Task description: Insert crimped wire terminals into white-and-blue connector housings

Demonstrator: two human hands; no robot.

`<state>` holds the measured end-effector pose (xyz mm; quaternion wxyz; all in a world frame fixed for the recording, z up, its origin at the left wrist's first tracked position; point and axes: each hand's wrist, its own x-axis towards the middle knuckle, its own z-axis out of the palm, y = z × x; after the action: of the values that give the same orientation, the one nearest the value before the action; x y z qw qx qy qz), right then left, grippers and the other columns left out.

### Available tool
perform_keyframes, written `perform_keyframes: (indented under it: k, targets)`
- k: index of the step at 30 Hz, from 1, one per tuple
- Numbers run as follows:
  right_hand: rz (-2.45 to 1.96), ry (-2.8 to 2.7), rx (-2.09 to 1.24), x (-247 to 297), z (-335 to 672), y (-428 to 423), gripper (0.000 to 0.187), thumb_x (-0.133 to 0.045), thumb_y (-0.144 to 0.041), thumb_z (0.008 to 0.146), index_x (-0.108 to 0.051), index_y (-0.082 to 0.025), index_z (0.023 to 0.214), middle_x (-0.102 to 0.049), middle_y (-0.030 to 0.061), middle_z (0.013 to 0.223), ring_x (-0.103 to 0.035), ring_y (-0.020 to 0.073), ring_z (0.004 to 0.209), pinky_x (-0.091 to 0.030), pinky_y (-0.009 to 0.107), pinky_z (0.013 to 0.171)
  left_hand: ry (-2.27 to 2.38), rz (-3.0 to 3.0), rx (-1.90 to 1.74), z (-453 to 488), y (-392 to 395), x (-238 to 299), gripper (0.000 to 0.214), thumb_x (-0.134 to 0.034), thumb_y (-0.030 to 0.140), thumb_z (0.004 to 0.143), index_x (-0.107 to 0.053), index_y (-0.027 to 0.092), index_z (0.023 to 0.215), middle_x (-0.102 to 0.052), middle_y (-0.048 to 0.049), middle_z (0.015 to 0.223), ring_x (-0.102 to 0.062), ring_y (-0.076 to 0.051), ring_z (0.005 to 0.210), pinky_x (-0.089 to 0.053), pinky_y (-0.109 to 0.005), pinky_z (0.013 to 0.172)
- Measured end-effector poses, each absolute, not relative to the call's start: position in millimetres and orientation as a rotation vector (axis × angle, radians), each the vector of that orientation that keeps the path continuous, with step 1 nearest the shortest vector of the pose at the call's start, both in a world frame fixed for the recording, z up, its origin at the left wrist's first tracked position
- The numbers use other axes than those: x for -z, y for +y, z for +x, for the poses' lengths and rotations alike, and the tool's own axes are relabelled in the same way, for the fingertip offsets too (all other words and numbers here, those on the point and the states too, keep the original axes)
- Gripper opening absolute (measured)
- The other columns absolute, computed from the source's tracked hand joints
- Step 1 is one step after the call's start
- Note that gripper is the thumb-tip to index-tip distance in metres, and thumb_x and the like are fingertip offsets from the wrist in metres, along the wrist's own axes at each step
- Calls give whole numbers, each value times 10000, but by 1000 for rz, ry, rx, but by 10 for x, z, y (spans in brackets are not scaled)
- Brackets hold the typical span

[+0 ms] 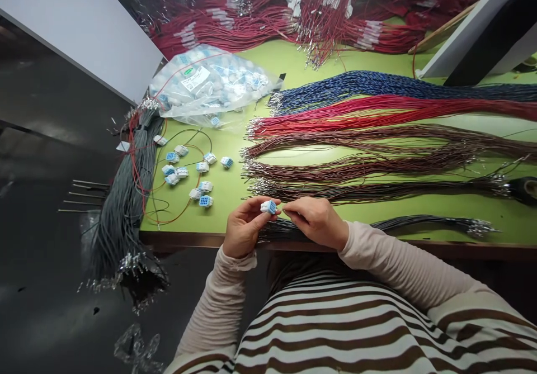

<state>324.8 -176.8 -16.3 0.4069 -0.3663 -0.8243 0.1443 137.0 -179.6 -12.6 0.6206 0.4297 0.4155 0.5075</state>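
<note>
My left hand pinches a small white and blue connector housing between thumb and fingers, its blue gridded face turned to the right. Close beside that face, the fingers of my right hand are pressed together; whatever thin thing they may hold is too small to make out. Under and behind both hands lie dark wires along the table's front edge. To the left, several loose connector housings are scattered on the green tabletop.
Bundles of blue, red and brown wires stretch rightward. A clear bag of connectors lies behind the loose ones. Grey wires hang over the left edge. Red wire bundles fill the back, and white panels flank the table.
</note>
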Motion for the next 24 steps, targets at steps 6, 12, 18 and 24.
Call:
perform_keyframes:
  k: [6, 12, 18, 24]
  targets:
    - [-949, -2148, -238, 159, 3246, -1783, 164, -477, -177, 916, -639, -157, 905, -683, 17, 744, -600, 118, 659, -412, 237, 608, 980, 975, -1185, 1375, -1787, 152, 258, -792, 184, 671, -733, 196, 922, -742, -56, 906, -697, -145, 749, -586, -214, 671]
    - [-903, -2104, -293, 173, 3260, -1767, 162, -467, -189, 933, -625, -158, 957, -700, 29, 795, -617, 116, 690, -440, 232, 627, 1060, 1032, -1237, 1357, -1799, 232, 301, -800, 190, 656, -737, 196, 951, -747, -56, 869, -705, -178, 757, -603, -260, 666]
    - [-843, -2081, -358, 161, 3270, -1743, 146, -469, -186, 939, -609, -153, 968, -705, 33, 838, -625, 117, 720, -465, 227, 653, 1094, 1077, -1217, 1349, -1813, 251, 320, -802, 191, 654, -740, 196, 968, -751, -61, 894, -706, -187, 788, -605, -280, 710]
    - [-838, -2148, -152, 172, 3255, -1758, 159, -465, -130, 920, -589, -149, 1019, -669, 20, 763, -577, 129, 668, -419, 243, 590, 1086, 1069, -1225, 1337, -1803, 272, 313, -798, 186, 661, -744, 207, 968, -753, -51, 865, -705, -171, 740, -605, -251, 664]
